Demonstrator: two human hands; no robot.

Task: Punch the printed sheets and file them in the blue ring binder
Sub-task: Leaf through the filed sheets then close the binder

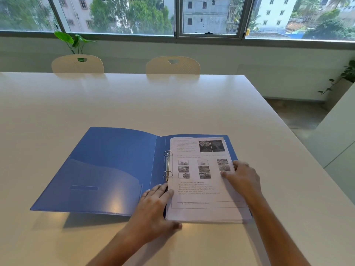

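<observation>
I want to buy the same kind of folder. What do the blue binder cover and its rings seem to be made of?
The blue binder cover looks like thin, semi-glossy plastic: it reflects soft window glare and carries a translucent inner pocket. The rings look like polished metal, silvery and shiny, on a strip that seems brass-toned. The printed sheets on them look like plain matte paper.

You are looking through one head-worn wide-angle camera, facing forward and down, close above your fingers (228, 174). Beyond them it is taking in the tabletop (134, 100), two chairs (172, 66) and the window (209, 16).
</observation>
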